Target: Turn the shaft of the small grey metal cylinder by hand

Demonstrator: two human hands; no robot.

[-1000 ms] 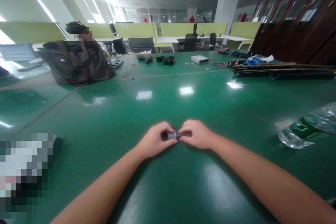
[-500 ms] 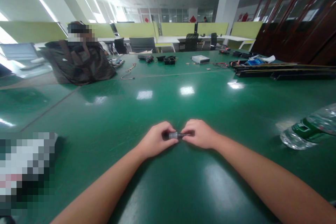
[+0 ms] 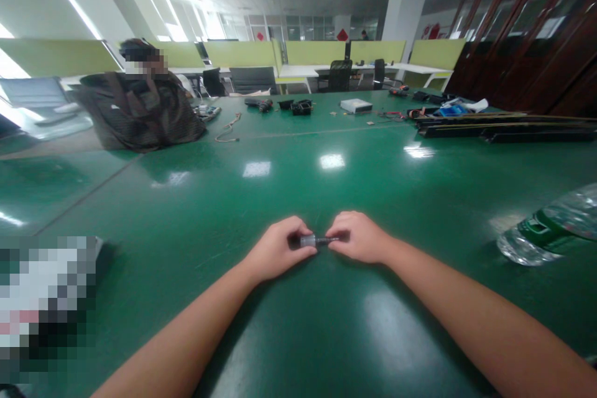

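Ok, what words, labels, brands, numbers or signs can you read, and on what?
No text is readable.
Green-labelled clear plastic bottle: any print blurred.
Red diamond-shaped sign, far background: too small.
Small grey-and-black cylindrical object, held: too small.
Pale pixelated block, lower left: obscured.

Your left hand (image 3: pixel 280 247) and right hand (image 3: pixel 358 237) are bare, with rounded knuckles. Your left forearm (image 3: pixel 200 326) and right forearm (image 3: pixel 466 317) are also bare as far as the view shows, each slim by the hand and broadening smoothly toward the near edge. Fine surface detail is too blurred to judge.
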